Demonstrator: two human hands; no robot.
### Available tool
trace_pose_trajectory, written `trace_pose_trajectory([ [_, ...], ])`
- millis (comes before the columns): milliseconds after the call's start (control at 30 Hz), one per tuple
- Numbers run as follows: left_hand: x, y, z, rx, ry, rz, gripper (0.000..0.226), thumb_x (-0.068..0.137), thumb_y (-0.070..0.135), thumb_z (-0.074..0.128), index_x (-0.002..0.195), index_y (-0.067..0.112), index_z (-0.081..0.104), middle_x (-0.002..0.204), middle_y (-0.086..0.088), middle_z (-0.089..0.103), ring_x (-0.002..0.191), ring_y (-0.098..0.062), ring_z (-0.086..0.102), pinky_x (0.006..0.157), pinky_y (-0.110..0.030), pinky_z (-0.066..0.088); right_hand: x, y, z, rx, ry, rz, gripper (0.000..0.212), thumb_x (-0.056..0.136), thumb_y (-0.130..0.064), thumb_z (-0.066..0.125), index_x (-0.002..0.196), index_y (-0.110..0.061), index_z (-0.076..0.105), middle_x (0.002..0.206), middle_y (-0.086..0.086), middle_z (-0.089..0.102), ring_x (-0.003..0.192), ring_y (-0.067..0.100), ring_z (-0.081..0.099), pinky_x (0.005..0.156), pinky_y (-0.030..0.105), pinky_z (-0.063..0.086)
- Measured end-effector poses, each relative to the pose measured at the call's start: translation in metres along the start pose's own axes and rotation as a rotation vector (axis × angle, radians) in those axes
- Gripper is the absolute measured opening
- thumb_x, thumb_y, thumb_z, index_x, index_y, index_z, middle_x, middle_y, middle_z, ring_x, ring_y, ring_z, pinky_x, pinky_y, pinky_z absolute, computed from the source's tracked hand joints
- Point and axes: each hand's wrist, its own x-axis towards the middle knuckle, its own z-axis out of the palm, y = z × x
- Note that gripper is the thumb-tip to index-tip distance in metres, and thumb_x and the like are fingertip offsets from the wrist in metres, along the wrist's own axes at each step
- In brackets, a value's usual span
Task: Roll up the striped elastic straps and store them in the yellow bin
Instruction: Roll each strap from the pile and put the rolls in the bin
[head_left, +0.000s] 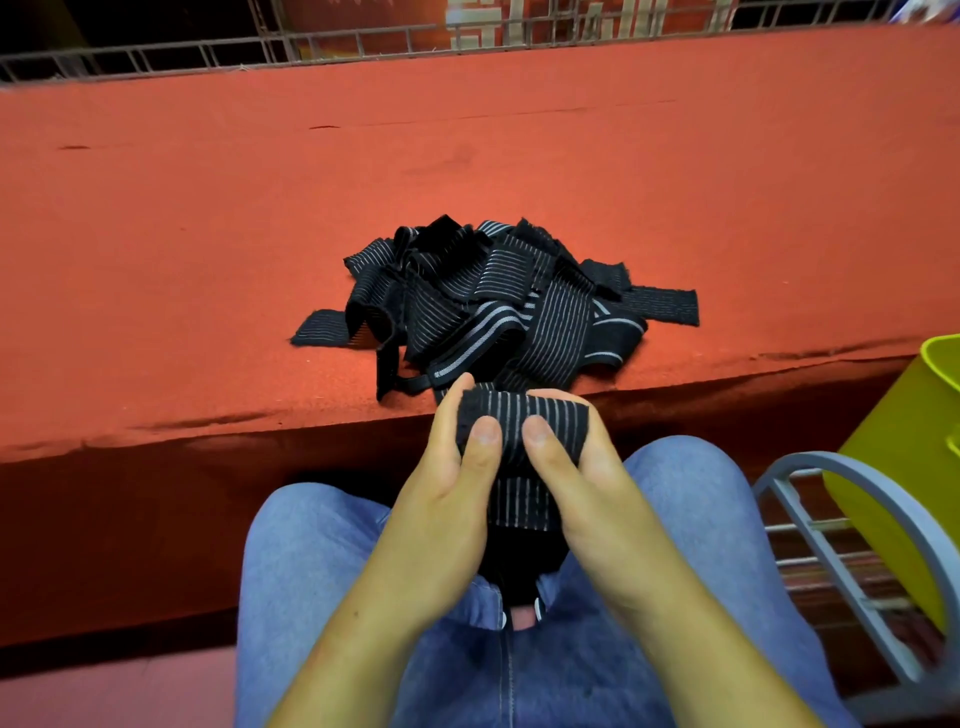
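A black elastic strap with thin white stripes (524, 415) is partly rolled between my two hands, just in front of the table's near edge. My left hand (447, 478) grips the roll's left end, thumb on top. My right hand (576, 467) grips its right end in the same way. The strap's loose tail (519, 506) hangs down between my wrists toward my lap. A tangled pile of the same striped straps (498, 301) lies on the red table (208, 249) beyond my hands. The yellow bin (904, 467) stands at the right edge, partly cut off.
The yellow bin sits on a grey metal rack (831, 525) to my right, below table height. My knees in blue jeans (311, 561) are under my hands. A metal grid rail (363, 44) runs along the table's far side.
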Motion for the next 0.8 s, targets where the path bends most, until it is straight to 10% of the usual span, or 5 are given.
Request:
trace_pose_trajectory([
  [333,0.001,0.011,-0.007,-0.053,-0.012,0.014,0.025,0.106,0.022,0.055,0.127,0.026,0.068,0.120,0.011,0.075,0.116,-0.005,0.068,0.097,-0.022,0.051,0.000,-0.008,-0.010,-0.105,0.047,-0.032,0.019,0.098,-0.034,0.067,0.116,-0.027,0.065,0.104,-0.006,0.076,0.098,0.007,0.071,0.092,0.032,0.056],
  [800,0.004,0.013,-0.008,-0.097,0.055,0.085,0.031,0.100,0.003,0.063,0.124,0.021,0.068,0.118,0.007,0.076,0.111,-0.008,0.071,0.093,-0.018,0.052,0.004,-0.004,-0.009,0.133,0.024,0.152,0.044,0.092,-0.052,0.068,0.126,-0.024,0.071,0.124,0.008,0.077,0.120,0.028,0.073,0.107,0.058,0.053],
])
